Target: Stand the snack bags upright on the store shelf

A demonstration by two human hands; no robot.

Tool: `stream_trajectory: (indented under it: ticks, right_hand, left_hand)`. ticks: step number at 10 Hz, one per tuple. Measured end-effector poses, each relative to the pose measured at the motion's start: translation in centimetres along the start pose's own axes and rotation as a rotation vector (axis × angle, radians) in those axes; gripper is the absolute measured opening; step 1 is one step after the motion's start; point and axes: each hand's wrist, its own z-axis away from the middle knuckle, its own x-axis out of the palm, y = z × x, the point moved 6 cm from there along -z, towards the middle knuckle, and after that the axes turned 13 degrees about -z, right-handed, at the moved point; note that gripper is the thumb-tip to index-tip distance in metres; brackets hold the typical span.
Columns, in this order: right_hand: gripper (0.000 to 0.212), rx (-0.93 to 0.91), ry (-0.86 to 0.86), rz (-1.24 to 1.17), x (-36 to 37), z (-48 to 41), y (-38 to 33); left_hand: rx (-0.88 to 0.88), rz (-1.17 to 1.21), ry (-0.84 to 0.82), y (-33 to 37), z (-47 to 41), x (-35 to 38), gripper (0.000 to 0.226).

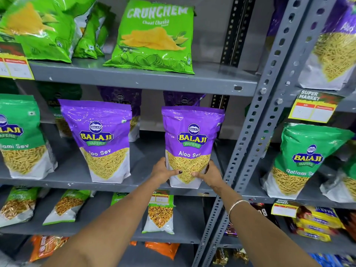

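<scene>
While both hands clasp its lower corners, the glossy purple plastic pouch of Aloo Sev with a clear window of yellow strands (192, 145) stands upright at the front edge of the grey metal middle shelf (77, 170). The left hand (163, 171) wraps the pouch's lower left side, thumb laid across the white base panel; the right hand (209, 173) holds the lower right side, thumb on the front and fingers tucked behind. Both hands are closed on the pouch, neither spread wide.

Judging from this, the step in hand is the seating of this one pouch: it looks vertical, its base at or just above the shelf, though the hands hide whether the bottom gusset sits flat. The next move probably calls for pressing the base down so it spreads, then easing both grips off together so the pouch does not tip forward off the lip.

Left of the left hand, a matching purple Aloo Sev pouch (98, 139) stands leaning slightly, and further left a green plastic Ratlami Sev pouch (21, 139) is upright. Just right of the right hand rises the grey perforated steel upright (256, 120), close enough to snag the pouch's edge. Above the hands, a bright green Crunchem chip bag (154, 35) leans back on the upper shelf and may want straightening later.
</scene>
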Motion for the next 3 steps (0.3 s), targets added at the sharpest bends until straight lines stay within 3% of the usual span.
stream_trajectory:
  ticks: [1, 2, 3]
  right_hand:
    - [0.075, 0.014, -0.006, 0.015, 0.0, -0.2, 0.2]
    - [0.088, -0.003, -0.023, 0.023, 0.3, 0.6, -0.6]
    - [0.104, -0.142, 0.080, 0.100, 0.0, 1.5, -2.3]
  left_hand:
    - [0.004, 0.010, -0.009, -0.1, -0.1, 0.3, 0.055]
    - [0.006, -0.008, -0.017, 0.0, 0.2, 0.2, 0.064]
    - [0.045, -0.128, 0.132, 0.1, 1.0, -1.3, 0.078]
